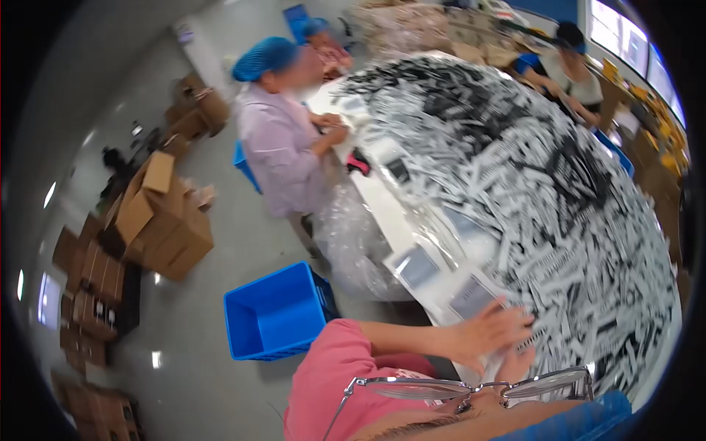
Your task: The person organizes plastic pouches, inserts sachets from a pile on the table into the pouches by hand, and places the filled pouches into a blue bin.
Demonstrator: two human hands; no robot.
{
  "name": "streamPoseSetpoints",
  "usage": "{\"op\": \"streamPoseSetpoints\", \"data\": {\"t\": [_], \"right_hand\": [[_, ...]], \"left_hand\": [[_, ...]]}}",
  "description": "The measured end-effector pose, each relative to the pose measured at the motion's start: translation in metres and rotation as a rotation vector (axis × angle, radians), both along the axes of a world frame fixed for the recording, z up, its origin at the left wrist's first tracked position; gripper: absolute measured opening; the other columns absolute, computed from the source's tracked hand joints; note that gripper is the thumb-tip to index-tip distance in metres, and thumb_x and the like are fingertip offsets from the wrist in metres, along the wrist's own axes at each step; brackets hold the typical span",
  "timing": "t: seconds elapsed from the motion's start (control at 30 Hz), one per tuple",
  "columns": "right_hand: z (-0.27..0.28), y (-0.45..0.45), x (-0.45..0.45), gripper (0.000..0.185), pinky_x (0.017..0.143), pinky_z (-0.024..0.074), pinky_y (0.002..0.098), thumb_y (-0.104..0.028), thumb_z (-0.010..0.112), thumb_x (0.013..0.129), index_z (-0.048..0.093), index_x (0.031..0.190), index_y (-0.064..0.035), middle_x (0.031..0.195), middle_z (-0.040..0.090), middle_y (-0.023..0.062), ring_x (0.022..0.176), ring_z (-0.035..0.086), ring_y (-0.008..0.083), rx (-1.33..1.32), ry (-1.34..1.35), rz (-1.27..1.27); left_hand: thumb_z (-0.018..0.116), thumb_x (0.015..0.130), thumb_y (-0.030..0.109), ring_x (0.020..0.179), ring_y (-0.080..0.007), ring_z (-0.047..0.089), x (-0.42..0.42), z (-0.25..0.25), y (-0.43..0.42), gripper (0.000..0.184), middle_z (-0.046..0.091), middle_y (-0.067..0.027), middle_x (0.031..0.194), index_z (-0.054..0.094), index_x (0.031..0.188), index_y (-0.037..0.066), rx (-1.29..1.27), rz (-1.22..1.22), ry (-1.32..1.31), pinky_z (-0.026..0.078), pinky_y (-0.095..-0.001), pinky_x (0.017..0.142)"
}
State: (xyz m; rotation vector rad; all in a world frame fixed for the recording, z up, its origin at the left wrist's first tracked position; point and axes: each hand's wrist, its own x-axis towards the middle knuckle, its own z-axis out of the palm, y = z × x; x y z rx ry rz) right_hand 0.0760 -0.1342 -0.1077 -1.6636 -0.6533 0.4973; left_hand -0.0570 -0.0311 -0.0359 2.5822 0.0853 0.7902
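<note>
My left hand [485, 332] reaches over the near edge of the white table, its fingers stretched out and somewhat apart. Just below it, my right hand [517, 363] is partly hidden by the glasses at the bottom of the view, its fingers closed around a small pale strip with dark marks [531, 339]. The strip's exact kind is too blurred to make out. Beyond my left hand lies a clear flat packet with a grey panel [474, 295]. A large heap of grey-white and black strips [507, 176] covers most of the table.
A blue plastic crate [276, 312] stands on the floor to the left. Clear plastic bags [353, 242] hang along the table edge [390, 220]. A person in a lilac top [279, 140] works farther along; others sit beyond. Cardboard boxes [165, 220] line the left side.
</note>
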Motion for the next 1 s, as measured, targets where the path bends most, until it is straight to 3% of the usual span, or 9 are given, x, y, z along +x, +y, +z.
{"op": "streamPoseSetpoints", "data": {"t": [0.1, 0.2, 0.33, 0.43, 0.57, 0.6, 0.73, 0.93, 1.0], "right_hand": [[0.039, -0.005, -0.008, 0.020, 0.067, 0.0466, 0.0294, -0.010, 0.065, 0.080, 0.059, 0.093, 0.0045, 0.083, 0.061, 0.0054, 0.074, 0.054, 0.0132, 0.035, -0.082, 0.063], [0.046, -0.005, -0.006, 0.022, 0.064, 0.0454, 0.0285, -0.008, 0.064, 0.078, 0.062, 0.098, 0.0027, 0.081, 0.062, 0.0026, 0.073, 0.056, 0.0127, 0.092, 0.099, 0.094], [0.046, -0.013, -0.004, 0.024, 0.060, 0.0435, 0.0235, -0.007, 0.063, 0.080, 0.063, 0.102, 0.0012, 0.082, 0.062, 0.0008, 0.068, 0.054, 0.0076, 0.092, 0.185, 0.112], [0.063, -0.004, -0.014, 0.025, 0.059, 0.0423, 0.0200, -0.005, 0.061, 0.081, 0.061, 0.105, 0.0024, 0.083, 0.061, 0.0007, 0.066, 0.053, 0.0052, 0.256, 0.229, 0.015], [0.054, -0.031, -0.003, 0.034, 0.062, 0.0460, 0.0247, -0.004, 0.054, 0.087, 0.051, 0.120, 0.0051, 0.087, 0.059, 0.0027, 0.069, 0.053, 0.0082, 0.349, 0.065, 0.184], [0.056, -0.039, -0.005, 0.031, 0.063, 0.0474, 0.0328, -0.007, 0.053, 0.089, 0.050, 0.117, 0.0052, 0.090, 0.060, 0.0103, 0.069, 0.059, 0.0199, 0.221, -0.049, 0.171], [0.081, -0.050, -0.002, 0.024, 0.064, 0.0440, 0.0431, -0.013, 0.056, 0.090, 0.051, 0.108, 0.0005, 0.087, 0.057, 0.0226, 0.075, 0.056, 0.0435, -0.130, -0.537, 0.239], [0.068, -0.070, 0.025, 0.024, 0.061, 0.0446, 0.0404, -0.023, 0.052, 0.094, 0.053, 0.101, 0.0000, 0.076, 0.059, 0.0162, 0.069, 0.059, 0.0356, -0.470, -0.515, 0.615], [0.066, -0.067, 0.040, 0.027, 0.059, 0.0449, 0.0384, -0.026, 0.049, 0.096, 0.053, 0.096, -0.0001, 0.073, 0.060, 0.0138, 0.064, 0.059, 0.0290, -0.516, -0.161, 0.816]], "left_hand": [[0.084, 0.049, 0.038, 0.140, -0.0358, 0.022, 0.008, -0.009, 0.001, 0.111, 0.027, -0.0198, 0.147, 0.028, 0.139, 0.003, 0.137, 0.051, 0.004, 0.008, -0.0621, 0.110], [0.083, 0.046, 0.039, 0.137, -0.0350, 0.026, 0.015, -0.024, 0.007, 0.116, 0.030, -0.0196, 0.145, 0.027, 0.140, 0.001, 0.005, -0.033, -0.186, 0.011, -0.0585, 0.110], [0.079, 0.048, 0.039, 0.123, -0.0311, 0.038, 0.010, -0.001, 0.008, 0.105, 0.040, -0.0150, 0.135, 0.037, 0.135, -0.001, 0.103, 0.017, 0.008, 0.022, -0.0521, 0.105], [0.077, 0.050, 0.042, 0.119, -0.0308, 0.040, 0.011, -0.001, 0.013, 0.104, 0.043, -0.0140, 0.128, 0.037, 0.135, -0.001, 0.062, 0.007, -0.022, 0.019, -0.0525, 0.105], [0.076, 0.052, 0.042, 0.117, -0.0308, 0.041, 0.011, 0.002, 0.020, 0.100, 0.044, -0.0132, 0.125, 0.038, 0.135, 0.001, 0.019, 0.050, -0.019, 0.017, -0.0534, 0.105], [0.076, 0.052, 0.041, 0.116, -0.0305, 0.042, 0.011, 0.004, 0.021, 0.099, 0.044, -0.0132, 0.125, 0.039, 0.135, 0.002, 0.019, 0.064, -0.017, 0.017, -0.0536, 0.105], [0.076, 0.052, 0.037, 0.116, -0.0285, 0.042, 0.013, 0.009, 0.021, 0.095, 0.045, -0.0116, 0.125, 0.041, 0.134, 0.004, 0.049, 0.117, -0.019, 0.015, -0.0541, 0.106], [0.078, 0.050, 0.031, 0.118, -0.0241, 0.042, 0.017, -0.003, 0.010, 0.096, 0.046, -0.0062, 0.127, 0.041, 0.135, 0.007, 0.173, -0.016, 0.085, 0.012, -0.0557, 0.108], [0.078, 0.049, 0.030, 0.119, -0.0231, 0.041, 0.018, -0.007, 0.007, 0.097, 0.046, -0.0059, 0.127, 0.041, 0.136, 0.007, 0.194, -0.065, 0.114, 0.012, -0.0560, 0.108]]}}
